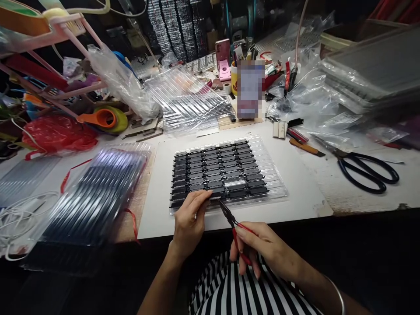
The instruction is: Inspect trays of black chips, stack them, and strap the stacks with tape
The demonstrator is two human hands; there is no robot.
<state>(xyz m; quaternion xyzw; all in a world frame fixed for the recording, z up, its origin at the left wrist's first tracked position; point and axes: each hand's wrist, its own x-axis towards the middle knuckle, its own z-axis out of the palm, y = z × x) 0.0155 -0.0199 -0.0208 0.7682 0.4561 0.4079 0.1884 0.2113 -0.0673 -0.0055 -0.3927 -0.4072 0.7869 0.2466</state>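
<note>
A row of clear plastic tubes (274, 181) lies flat on the white table (295, 205), filled with several black chip components (219, 168). My left hand (188, 221) rests at the near edge of the tubes, fingertips pinching a black component at the front row. My right hand (262, 247) grips red-handled pliers (234, 227); their black tips point at the front row, right beside my left fingertips.
A bundle of dark-filled tubes (95, 197) lies at the left. More clear tubes (187, 100) are stacked behind. Black scissors (367, 168) lie at the right. A red bag (59, 133), tape rolls (108, 119), a blurred upright phone (251, 89) and plastic bags crowd the back.
</note>
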